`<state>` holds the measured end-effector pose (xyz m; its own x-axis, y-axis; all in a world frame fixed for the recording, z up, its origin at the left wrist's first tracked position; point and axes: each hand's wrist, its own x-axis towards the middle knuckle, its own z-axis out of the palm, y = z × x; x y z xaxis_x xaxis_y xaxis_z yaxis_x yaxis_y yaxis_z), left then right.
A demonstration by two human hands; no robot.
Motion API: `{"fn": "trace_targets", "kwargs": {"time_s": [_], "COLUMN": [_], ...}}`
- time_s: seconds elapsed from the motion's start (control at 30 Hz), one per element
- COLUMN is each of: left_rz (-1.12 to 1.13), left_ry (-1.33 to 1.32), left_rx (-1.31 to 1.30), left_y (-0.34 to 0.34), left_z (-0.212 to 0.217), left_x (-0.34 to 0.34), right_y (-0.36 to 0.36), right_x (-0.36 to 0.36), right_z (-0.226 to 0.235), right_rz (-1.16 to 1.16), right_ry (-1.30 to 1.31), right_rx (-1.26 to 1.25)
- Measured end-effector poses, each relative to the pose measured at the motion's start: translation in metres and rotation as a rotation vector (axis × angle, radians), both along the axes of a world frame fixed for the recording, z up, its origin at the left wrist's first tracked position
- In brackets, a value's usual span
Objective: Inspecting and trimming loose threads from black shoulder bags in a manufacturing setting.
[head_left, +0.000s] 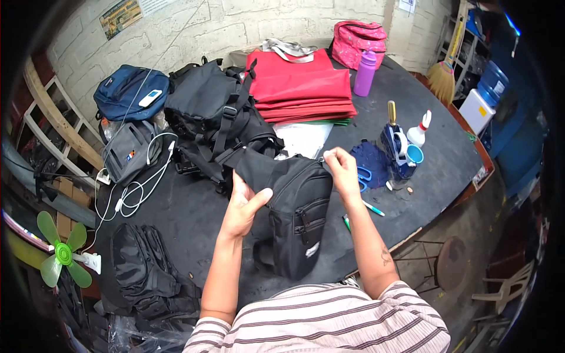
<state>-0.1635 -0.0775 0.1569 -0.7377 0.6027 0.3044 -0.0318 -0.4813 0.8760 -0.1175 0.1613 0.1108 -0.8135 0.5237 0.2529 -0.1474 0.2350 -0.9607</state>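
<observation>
A small black sling bag (pixel 301 220) with a zipped front pocket (pixel 312 219) stands tilted on the table edge in front of me. My left hand (pixel 242 203) grips its left side, thumb on the near edge and fingers partly hidden behind the fabric. At the bag's upper right corner, my right hand (pixel 341 165) pinches the end of the curved top zipper (pixel 300 170); the pull itself is mostly covered by my fingertips. A wide black strap panel (pixel 253 167) runs from the bag toward a pile of black bags (pixel 206 106).
Folded red fabric bags (pixel 303 88), a purple bottle (pixel 365 73) and a pink backpack (pixel 359 42) stand at the back. Right are a tape dispenser (pixel 398 147), spray bottle (pixel 419 129) and blue scissors (pixel 364 175). Left lie white cables (pixel 138 191), a black backpack (pixel 147 265) and a green fan (pixel 63 253).
</observation>
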Motion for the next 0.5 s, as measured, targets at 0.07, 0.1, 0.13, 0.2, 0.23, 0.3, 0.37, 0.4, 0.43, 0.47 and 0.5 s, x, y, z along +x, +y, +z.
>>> {"fn": "trace_targets", "kwargs": {"time_s": [0.07,0.1,0.13,0.2,0.23,0.3,0.37,0.4,0.43,0.47,0.5], "left_rz": [-0.013,-0.002,-0.058,-0.089,-0.055,0.13,0.856,1.228,1.236,1.02,0.736], "left_ry": [-0.008,-0.009,-0.057,-0.138,-0.221,-0.331,0.211,0.652,0.779,0.895,1.029], "left_rx": [0.019,0.019,0.077,0.137,0.061,-0.265,-0.771,-0.813,-0.691,-0.612,-0.531], "left_y": [-0.009,-0.014,-0.018,-0.023,-0.03,-0.054,-0.05,-0.037,-0.024,-0.013,-0.002], "left_z": [-0.007,-0.013,-0.019,-0.029,-0.034,-0.054,-0.05,-0.037,-0.013,0.006,0.014], "left_x": [0.0,-0.003,-0.005,-0.011,-0.018,-0.049,-0.045,-0.032,-0.018,-0.005,0.006], "right_y": [-0.014,-0.012,-0.009,-0.01,-0.008,-0.014,-0.016,-0.017,-0.022,-0.03,-0.041], "right_x": [0.005,0.009,0.017,0.024,0.033,0.049,0.056,0.055,0.053,0.049,0.046], "right_z": [-0.015,-0.033,-0.048,-0.069,-0.072,-0.052,-0.046,-0.047,-0.043,-0.037,-0.021], "right_rz": [0.034,0.027,0.235,0.519,0.599,0.676,0.613,0.55,0.518,0.489,0.474], "right_ry": [0.111,-0.04,-0.127,-0.204,-0.138,-0.064,-0.156,-0.178,-0.138,-0.102,-0.038], "right_rx": [-0.145,-0.231,-0.598,-1.217,-1.184,-1.134,-0.947,-0.828,-0.759,-0.693,-0.602]}}
